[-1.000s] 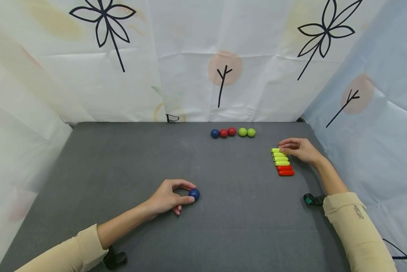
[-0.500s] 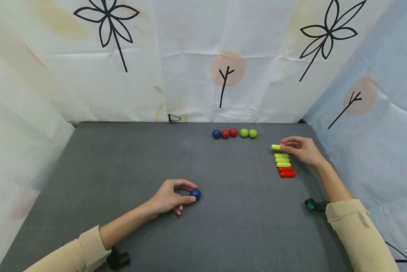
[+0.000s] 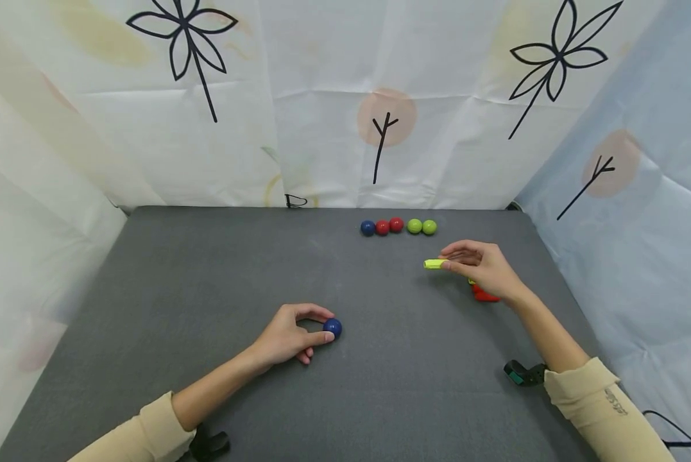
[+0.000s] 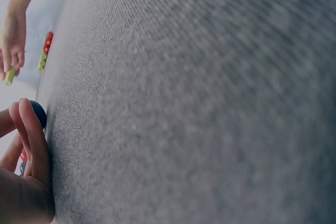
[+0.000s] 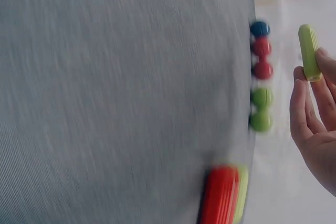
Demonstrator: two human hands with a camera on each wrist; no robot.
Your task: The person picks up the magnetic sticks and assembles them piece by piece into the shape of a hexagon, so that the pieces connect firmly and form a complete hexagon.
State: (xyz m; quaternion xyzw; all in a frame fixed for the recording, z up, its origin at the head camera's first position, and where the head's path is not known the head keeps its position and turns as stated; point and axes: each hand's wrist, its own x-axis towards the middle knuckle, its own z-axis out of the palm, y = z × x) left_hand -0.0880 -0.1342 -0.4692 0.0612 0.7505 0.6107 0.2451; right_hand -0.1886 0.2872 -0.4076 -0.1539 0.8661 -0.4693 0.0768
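Observation:
My left hand (image 3: 287, 333) pinches a dark blue ball (image 3: 332, 328) between thumb and fingers, low at the grey tabletop near the middle. In the left wrist view the same blue ball (image 4: 38, 114) shows behind the fingertips. Held up off the table, a short yellow-green ribbed stick (image 3: 435, 264) sits between the thumb and fingers of my right hand (image 3: 480, 264). The right wrist view shows that yellow-green stick (image 5: 308, 53) in full, tilted a little. Below the right hand lie the red sticks (image 3: 485, 294), with the other yellow-green sticks (image 4: 42, 60) largely hidden by the hand in the head view.
At the table's back edge stands a row of balls: one blue ball (image 3: 367, 228), two red balls (image 3: 389, 226) and two green balls (image 3: 423, 226). White patterned cloth (image 3: 322, 102) hangs behind the grey table (image 3: 206, 276) and along both sides.
My right hand has lifted the yellow-green stick from the far end of the row and carried it left and toward the middle. The left hand has stayed in place with its ball.

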